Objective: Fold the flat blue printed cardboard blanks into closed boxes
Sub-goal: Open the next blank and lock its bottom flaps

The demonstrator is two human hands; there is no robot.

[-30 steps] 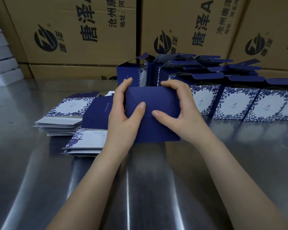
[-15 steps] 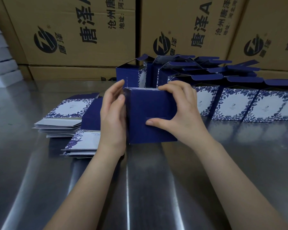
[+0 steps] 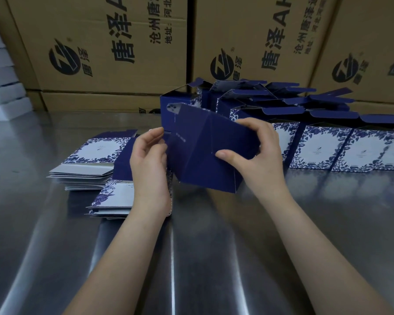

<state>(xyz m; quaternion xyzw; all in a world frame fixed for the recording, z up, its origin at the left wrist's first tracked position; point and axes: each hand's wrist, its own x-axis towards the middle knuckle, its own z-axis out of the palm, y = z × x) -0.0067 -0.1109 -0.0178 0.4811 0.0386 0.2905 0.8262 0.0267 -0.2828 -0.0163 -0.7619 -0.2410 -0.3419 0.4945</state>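
On the steel tabletop (image 3: pixel 214 258), at centre, both hands are holding a dark blue box (image 3: pixel 198 155) up off the surface. It is tilting, its fold line running from 1 o'clock down to 7 o'clock. The left hand (image 3: pixel 149 162) is gripping its 9 o'clock edge with curled fingers. The right hand (image 3: pixel 259 155) is curling over the 2 o'clock corner, thumb pressing the near face. Flat blanks (image 3: pixel 93 160) are lying in stacks at 9 o'clock. Folded boxes (image 3: pixel 316 146) are standing at 2 o'clock, flaps open. Brown cartons (image 3: pixel 114 92) at 12 o'clock are showing "唐泽" and "沧州唐泽".
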